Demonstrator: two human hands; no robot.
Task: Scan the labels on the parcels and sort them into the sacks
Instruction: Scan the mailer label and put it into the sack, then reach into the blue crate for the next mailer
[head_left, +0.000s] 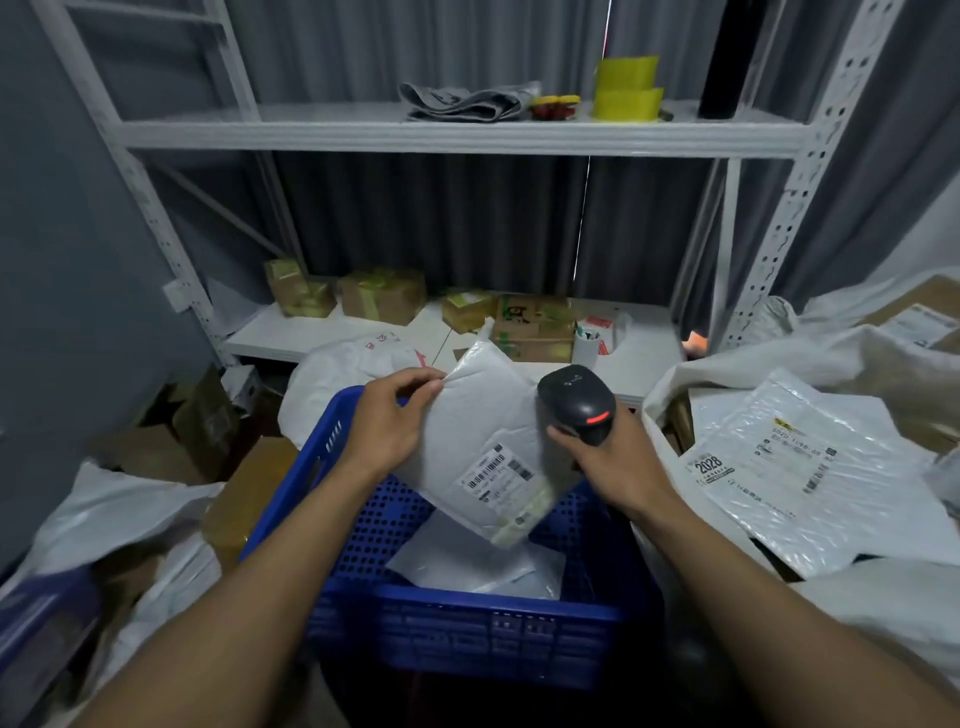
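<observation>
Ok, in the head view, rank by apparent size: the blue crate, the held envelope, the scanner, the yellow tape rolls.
1. Blue crate.
2. Envelope, pinched by the left hand.
3. Scanner and yellow tape rolls look alike; the rolls sit farther back on the shelf, so unranked.

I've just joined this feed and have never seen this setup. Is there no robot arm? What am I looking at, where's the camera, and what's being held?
There is no machine here. A person works bare-handed, and the one picture comes from a camera on their head, looking forward and down. The left hand pinches the edge of a white mailer, its label facing the camera, above a blue crate that holds more white parcels. The right hand grips a black scanner beside the mailer. To the right, a labelled bag lies by a white sack. Behind, a low shelf carries taped cardboard boxes.
</observation>
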